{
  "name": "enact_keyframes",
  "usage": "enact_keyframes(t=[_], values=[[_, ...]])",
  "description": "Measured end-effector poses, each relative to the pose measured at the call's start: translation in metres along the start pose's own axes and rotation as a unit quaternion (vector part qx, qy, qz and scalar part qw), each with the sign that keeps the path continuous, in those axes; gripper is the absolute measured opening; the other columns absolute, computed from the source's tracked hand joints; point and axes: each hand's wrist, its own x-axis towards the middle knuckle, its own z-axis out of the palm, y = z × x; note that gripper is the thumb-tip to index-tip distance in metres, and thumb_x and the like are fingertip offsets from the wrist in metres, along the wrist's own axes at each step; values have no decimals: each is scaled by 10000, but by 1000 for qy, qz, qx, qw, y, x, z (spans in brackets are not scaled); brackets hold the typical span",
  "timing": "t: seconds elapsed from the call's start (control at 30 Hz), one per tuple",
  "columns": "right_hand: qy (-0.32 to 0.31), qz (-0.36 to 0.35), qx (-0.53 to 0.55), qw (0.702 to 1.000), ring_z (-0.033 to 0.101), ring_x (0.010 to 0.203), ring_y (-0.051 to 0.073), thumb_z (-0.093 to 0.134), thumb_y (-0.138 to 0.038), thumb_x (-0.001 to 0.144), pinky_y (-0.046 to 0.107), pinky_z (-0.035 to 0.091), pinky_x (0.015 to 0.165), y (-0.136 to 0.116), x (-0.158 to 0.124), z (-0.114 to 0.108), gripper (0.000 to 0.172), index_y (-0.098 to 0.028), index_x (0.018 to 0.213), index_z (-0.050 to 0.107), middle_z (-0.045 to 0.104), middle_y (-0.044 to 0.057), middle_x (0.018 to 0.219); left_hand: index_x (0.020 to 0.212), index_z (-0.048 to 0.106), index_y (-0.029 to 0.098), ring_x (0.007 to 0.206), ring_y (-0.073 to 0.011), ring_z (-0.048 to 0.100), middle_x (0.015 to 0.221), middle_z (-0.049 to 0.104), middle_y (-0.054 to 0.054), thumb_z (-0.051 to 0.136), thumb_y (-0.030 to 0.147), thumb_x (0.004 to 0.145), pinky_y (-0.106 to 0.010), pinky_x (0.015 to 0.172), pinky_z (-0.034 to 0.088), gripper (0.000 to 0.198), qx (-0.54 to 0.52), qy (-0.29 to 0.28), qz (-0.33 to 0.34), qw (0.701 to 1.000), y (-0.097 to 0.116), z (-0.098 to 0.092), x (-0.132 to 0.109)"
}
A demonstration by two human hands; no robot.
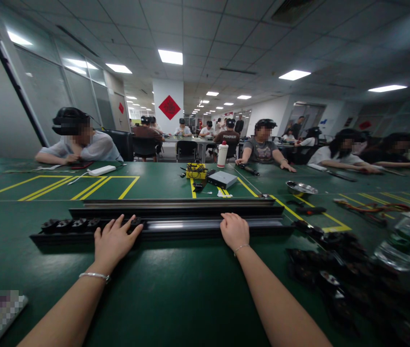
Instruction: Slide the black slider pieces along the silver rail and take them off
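A long black channel rail (190, 236) lies crosswise in front of me on the green table, with a shiny strip (169, 225) along its inside. Several small round black parts (79, 224) sit in a row at its left end. My left hand (114, 242) rests over the rail with its fingers spread, thumb and forefinger touching another black part (137, 221). My right hand (235, 231) has its fingers together and curled over the rail farther right; its fingertips are partly hidden.
More black rails (176, 211) lie just behind. A blurred heap of black parts (335, 279) and a clear plastic bottle (402, 241) are at right. Farther back are a metal bowl (301, 188), a grey box (222, 180) and a white bottle (222, 155). People sit around the table.
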Motion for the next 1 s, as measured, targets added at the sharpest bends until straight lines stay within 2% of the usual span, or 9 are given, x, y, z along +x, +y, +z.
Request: enact_keyframes(t=[0.23,0.67,0.83,1.0], values=[[5,-2,2,1000,503,1127,182,373,-218,836,332,335,951,0,0,-1,386,-226,1098,656,630,32,1159,1349,401,304,1347,-313,253,1464,335,-77,271,587,822,-586,1039,176,612,-10,29,10,999,0,5,0],[1,-3,-1,1000,501,1135,180,378,-213,837,325,331,952,-2,-1,-3,379,-222,1100,650,630,23,1164,1341,387,371,1339,-318,268,1466,333,-65,260,558,840,-610,1024,171,550,1,21,22,1000,8,1,-5],[5,-7,-1,1000,506,1126,179,371,-219,840,323,333,950,0,-1,-1,379,-224,1090,656,633,23,1156,1352,369,366,1346,-314,256,1471,322,-66,247,562,840,-617,1023,167,562,4,14,23,1000,6,3,-3],[3,-6,-1,1000,507,1125,182,367,-222,842,327,335,948,0,0,-1,384,-221,1096,654,632,25,1157,1359,371,331,1366,-284,219,1478,311,-34,225,515,857,-619,1036,144,554,7,10,55,998,7,4,-4]])
